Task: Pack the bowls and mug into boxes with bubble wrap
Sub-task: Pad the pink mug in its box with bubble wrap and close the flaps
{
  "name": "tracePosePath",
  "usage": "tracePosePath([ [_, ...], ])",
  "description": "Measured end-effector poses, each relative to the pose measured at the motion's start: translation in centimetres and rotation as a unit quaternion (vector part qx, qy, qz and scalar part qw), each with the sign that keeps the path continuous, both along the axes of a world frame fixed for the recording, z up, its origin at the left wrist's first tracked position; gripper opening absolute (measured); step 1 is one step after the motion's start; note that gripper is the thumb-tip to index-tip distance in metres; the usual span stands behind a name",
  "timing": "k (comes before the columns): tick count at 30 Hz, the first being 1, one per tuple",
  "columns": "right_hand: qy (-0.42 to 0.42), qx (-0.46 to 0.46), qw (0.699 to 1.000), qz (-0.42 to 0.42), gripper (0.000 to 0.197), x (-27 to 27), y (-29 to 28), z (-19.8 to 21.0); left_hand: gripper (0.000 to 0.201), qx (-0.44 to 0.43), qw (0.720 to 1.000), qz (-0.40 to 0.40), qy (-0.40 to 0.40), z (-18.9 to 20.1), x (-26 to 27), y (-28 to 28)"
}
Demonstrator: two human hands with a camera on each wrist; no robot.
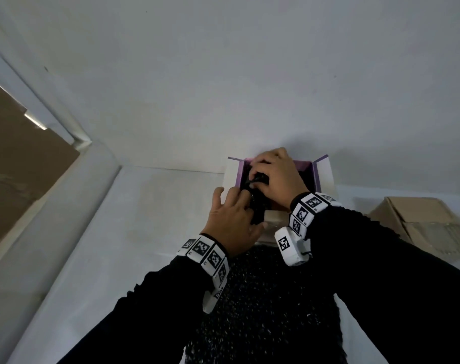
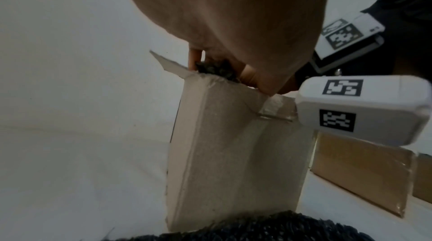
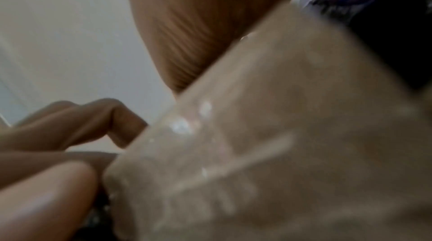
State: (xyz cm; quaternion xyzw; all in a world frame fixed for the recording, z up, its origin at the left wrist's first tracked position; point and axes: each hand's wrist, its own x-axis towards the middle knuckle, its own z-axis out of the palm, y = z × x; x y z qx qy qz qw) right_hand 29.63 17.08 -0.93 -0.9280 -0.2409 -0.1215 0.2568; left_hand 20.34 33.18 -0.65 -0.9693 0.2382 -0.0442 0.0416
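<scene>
Inside open box (image 1: 324,171): black bubble wrap (image 1: 253,203) under fingers (image 1: 257,177) (2 hands).

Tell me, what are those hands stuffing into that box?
A person is packing. Both hands are at the mouth of an open cardboard box with a purple lining. The right hand grips black bubble wrap inside it, and the left hand pushes more in from the near side. What is wrapped is hidden. Another cardboard box sits to the right.

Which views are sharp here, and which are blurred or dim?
Head view: dim, fairly sharp on both hands, left hand and right hand. Left wrist view: cardboard box readable, slightly soft. Right wrist view: heavily blurred, box flap smeared.
</scene>
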Motion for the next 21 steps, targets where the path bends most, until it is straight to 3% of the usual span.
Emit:
tracePosePath([
  [3, 0.034, 0.024, 0.999, -0.030, 0.020, -0.2, -0.4, -0.8, 0.054, -0.001, 1.000, -0.003, -0.010, -0.3, -0.4, 0.1],
  [7, 0.120, 0.032, 0.992, 0.013, 0.026, -0.5, -0.4, -0.5, 0.043, -0.023, 1.000, -0.009, 0.013, -0.8, -1.0, 0.7],
  [9, 0.112, -0.023, 0.993, 0.021, 0.022, -0.4, -0.2, -0.3, 0.051, -0.008, 1.000, -0.008, 0.021, -0.9, -1.3, 0.6],
  [11, 0.092, -0.132, 0.987, 0.012, 0.029, -0.3, 0.0, -0.3, 0.054, 0.009, 1.000, 0.001, 0.023, -0.7, -1.2, 0.2],
  [14, 0.131, -0.224, 0.966, 0.015, 0.042, -0.1, 0.2, -0.8, 0.036, 0.019, 1.000, 0.022, 0.006, -0.5, -0.9, -0.4],
  [17, 0.120, -0.127, 0.984, 0.023, 0.044, -0.3, -0.4, -1.4, 0.013, 0.013, 0.999, 0.012, -0.032, -1.6, -1.0, 0.0],
  [19, 0.074, -0.039, 0.996, -0.041, 0.033, -0.4, -1.2, -1.7, 0.023, -0.008, 0.999, 0.013, -0.042, -2.3, -1.5, 0.4],
  [21, 0.089, 0.028, 0.993, -0.069, 0.026, -0.5, -1.7, -2.1, 0.027, -0.017, 0.999, 0.017, -0.042, -2.6, -1.8, 0.7],
])
